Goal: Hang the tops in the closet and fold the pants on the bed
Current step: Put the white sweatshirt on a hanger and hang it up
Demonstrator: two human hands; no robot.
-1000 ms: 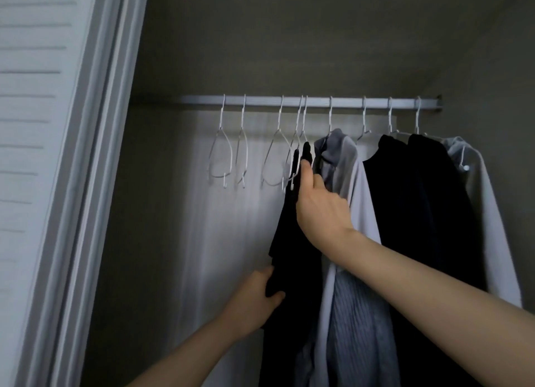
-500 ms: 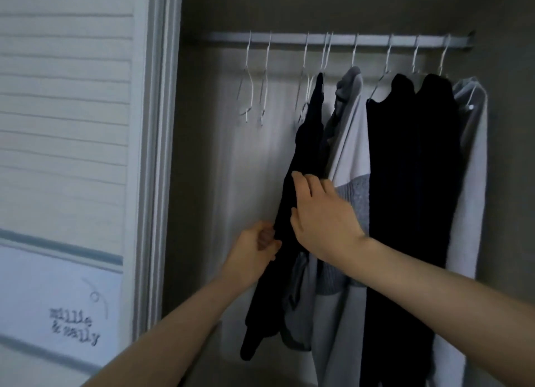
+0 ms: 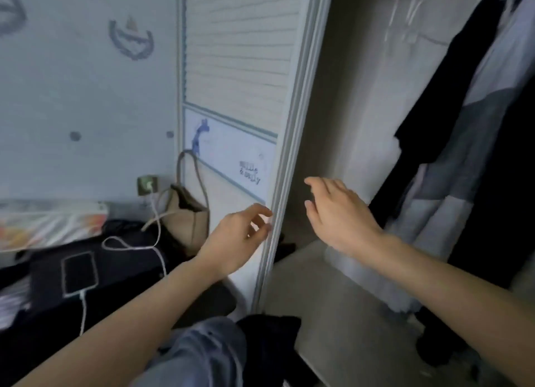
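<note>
Several tops hang inside the open closet at the right: a black top [image 3: 451, 76] at the front, grey and white tops [image 3: 474, 160] behind it. My left hand [image 3: 237, 236] floats in front of the closet door frame [image 3: 292, 143] with loosely curled fingers, holding nothing. My right hand [image 3: 338, 212] hovers inside the closet opening, left of the hanging clothes, fingers relaxed and empty. Blue-grey jeans [image 3: 199, 354] and a dark garment [image 3: 269, 343] lie at the bottom centre by the closet's edge.
A slatted sliding door [image 3: 237, 53] stands left of the opening. A beige bag [image 3: 188, 215] leans against it. On the dark bedding [image 3: 121, 270] at the left lies a phone [image 3: 78, 273] on a white charging cable [image 3: 150, 239]. The closet floor [image 3: 333, 314] is pale.
Both hands have let go of the black top and pulled back from the hanging clothes. The view has swung down and to the left, bringing the bed and bag into sight.
</note>
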